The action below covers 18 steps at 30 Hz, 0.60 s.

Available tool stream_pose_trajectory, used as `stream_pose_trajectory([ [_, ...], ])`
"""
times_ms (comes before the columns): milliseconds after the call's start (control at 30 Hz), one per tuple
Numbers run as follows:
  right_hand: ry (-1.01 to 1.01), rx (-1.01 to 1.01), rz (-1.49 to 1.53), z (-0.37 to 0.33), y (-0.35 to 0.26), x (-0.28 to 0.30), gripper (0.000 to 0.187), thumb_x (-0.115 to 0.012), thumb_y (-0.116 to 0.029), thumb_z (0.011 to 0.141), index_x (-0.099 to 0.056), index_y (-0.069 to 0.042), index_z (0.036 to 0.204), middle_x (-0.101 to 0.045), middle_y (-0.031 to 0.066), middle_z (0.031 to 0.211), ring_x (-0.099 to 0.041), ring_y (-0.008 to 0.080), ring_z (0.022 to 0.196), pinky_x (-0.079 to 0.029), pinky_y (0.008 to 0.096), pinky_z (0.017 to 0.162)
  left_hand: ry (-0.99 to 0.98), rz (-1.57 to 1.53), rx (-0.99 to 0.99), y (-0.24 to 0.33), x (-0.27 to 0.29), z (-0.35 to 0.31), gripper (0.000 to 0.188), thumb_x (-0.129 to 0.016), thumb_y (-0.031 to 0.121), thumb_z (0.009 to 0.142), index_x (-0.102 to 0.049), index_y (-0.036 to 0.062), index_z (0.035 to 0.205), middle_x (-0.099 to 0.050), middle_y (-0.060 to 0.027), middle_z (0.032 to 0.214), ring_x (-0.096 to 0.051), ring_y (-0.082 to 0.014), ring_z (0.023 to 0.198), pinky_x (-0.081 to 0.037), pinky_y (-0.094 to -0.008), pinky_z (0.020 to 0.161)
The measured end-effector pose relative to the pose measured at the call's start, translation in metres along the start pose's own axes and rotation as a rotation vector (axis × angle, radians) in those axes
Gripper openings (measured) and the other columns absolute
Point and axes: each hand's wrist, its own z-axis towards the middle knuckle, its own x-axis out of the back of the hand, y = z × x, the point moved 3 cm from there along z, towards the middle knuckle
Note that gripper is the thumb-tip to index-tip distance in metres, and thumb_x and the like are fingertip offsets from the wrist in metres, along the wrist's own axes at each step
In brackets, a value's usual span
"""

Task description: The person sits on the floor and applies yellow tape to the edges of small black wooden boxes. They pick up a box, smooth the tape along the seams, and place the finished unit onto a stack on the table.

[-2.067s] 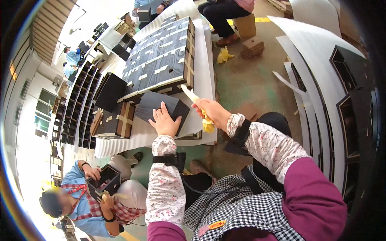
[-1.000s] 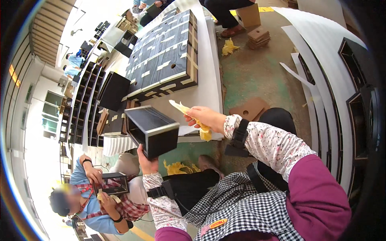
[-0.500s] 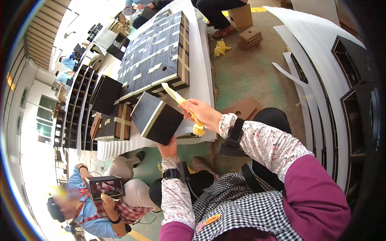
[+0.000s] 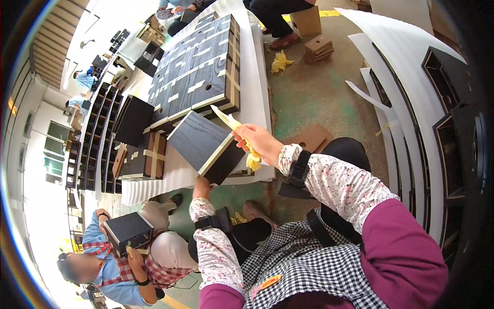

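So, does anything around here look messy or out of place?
Yes, a little: a crumpled yellow clump lies loose on the floor near the stacked brown boards, looking like discarded scrap. On the right, a white strip juts untidily beside the white sheets.

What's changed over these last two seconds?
The left hand has moved from the top of the black box to its near edge; the box has turned, showing a pale strip. The coworker's box turned too. The right hand still holds crumpled yellow tape; the taped boxes stayed put.
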Motion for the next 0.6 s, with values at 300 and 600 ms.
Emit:
stream_pose_trajectory([
  [300,0.034,-0.034,0.020,0.011,0.030,-0.001,0.030,-0.042,-0.027,0.095,-0.045,-0.004,0.115,-0.052,0.0064,0.104,-0.059,0.0160,0.087,-0.048,0.0288,0.074,0.335,0.248,-0.831,0.142,-0.014,-0.087,0.019,-0.059,0.016,0.087,-0.063,0.0030,0.100,-0.060,-0.0064,0.096,-0.055,-0.0175,0.090,-0.042,-0.0305,0.081],
  [600,0.069,0.101,-0.030,0.029,0.045,-0.008,0.025,-0.044,-0.027,0.094,-0.052,-0.006,0.106,-0.055,0.0040,0.099,-0.056,0.0127,0.087,-0.043,0.0258,0.075,0.171,0.496,-0.906,0.157,-0.073,-0.071,0.022,-0.072,0.015,0.074,-0.067,0.0063,0.093,-0.055,-0.0068,0.084,-0.054,-0.0180,0.077,-0.046,-0.0297,0.071],
])
